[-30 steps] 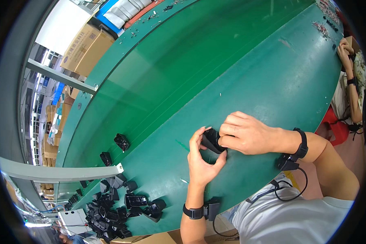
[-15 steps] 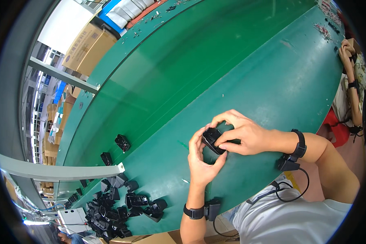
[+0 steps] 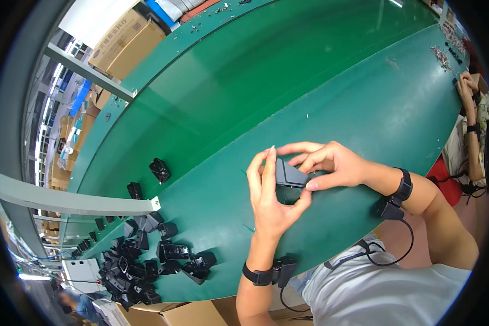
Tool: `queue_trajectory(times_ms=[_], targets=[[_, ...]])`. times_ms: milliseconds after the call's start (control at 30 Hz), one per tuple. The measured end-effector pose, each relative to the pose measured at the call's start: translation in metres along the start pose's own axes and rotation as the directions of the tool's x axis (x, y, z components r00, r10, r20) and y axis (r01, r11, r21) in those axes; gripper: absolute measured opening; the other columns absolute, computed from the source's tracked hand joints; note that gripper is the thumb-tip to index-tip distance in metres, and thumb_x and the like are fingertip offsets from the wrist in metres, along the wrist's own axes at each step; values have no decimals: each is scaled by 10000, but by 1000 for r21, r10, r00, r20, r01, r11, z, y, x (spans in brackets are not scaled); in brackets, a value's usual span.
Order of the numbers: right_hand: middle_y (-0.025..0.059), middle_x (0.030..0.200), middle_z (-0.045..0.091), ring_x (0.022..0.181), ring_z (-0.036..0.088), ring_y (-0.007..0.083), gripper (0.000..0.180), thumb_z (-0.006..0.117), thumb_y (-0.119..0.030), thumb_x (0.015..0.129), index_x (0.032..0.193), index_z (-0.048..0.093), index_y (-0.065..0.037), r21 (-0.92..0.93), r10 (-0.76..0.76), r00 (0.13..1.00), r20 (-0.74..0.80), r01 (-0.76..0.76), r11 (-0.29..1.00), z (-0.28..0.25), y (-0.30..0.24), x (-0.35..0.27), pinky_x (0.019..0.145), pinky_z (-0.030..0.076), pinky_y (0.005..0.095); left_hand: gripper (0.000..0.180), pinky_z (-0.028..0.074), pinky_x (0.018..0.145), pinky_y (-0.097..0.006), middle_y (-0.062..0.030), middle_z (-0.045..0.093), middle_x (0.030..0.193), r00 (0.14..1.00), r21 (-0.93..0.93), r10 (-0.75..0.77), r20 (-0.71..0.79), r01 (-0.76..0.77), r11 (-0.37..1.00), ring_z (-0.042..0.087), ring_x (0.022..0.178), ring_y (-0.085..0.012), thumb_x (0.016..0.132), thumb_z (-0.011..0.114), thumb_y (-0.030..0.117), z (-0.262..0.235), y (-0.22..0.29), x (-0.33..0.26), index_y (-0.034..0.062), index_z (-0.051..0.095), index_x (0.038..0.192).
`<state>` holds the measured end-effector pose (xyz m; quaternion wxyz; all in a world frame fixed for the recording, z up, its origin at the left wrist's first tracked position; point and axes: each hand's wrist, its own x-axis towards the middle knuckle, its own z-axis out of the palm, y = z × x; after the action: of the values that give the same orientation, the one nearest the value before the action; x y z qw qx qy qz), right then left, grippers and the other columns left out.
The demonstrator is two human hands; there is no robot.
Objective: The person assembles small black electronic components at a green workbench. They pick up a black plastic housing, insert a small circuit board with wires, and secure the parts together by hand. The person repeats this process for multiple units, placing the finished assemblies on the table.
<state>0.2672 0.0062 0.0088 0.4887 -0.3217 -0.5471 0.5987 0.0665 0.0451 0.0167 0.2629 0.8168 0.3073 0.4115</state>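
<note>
Between my two hands, just above the green table (image 3: 358,125), is a dark grey, wedge-shaped plastic housing (image 3: 290,175). Its smooth outer face is turned toward me, so its inside is hidden. My left hand (image 3: 271,198) grips the housing's left side, fingers up along its edge and thumb below. From the right, my right hand (image 3: 334,165) pinches the other end, thumb at the lower right corner and fingers behind. A black strap with a small box sits on each wrist.
A heap of black plastic housings (image 3: 127,271) lies at the table's lower left. More black pieces (image 3: 159,170) rest on the green belt beyond. A grey metal bar (image 3: 81,202) juts in from the left. A co-worker's hands (image 3: 467,89) are at the far right, near small scattered parts (image 3: 440,57).
The housing has been turned over in my hands: its open, hollow side faced up before, and its smooth outer face shows now. My right fingers have moved from inside it to its edge.
</note>
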Motion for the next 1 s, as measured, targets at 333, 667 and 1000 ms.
queue_trajectory(times_ms=[333,667,1000], targets=[[102,1163,660,1128,611,173,260,670,-229,960,1067,665,9,618,272,949,156,-309,723,4,12,-9,1036,466,341,738,535,827,-417,-226,506,1260,987,39,135,-86,-132,990,584,1080,-366,748,841,281,4,3,-4,0,487,1332],[103,1119,660,1106,614,176,247,643,-225,975,1051,655,10,642,308,944,114,-307,703,8,8,-13,1050,460,343,618,509,845,-431,-222,519,1232,997,47,77,-20,-76,996,580,1036,-379,780,807,285,5,6,-4,-7,526,1248],[126,1069,665,1072,618,247,187,676,-165,924,999,652,5,599,275,953,-130,-145,787,31,9,-13,1010,471,434,649,348,1055,-537,-252,456,1350,999,105,28,27,-31,994,443,1264,-438,863,692,381,2,-4,-11,-8,469,1333]])
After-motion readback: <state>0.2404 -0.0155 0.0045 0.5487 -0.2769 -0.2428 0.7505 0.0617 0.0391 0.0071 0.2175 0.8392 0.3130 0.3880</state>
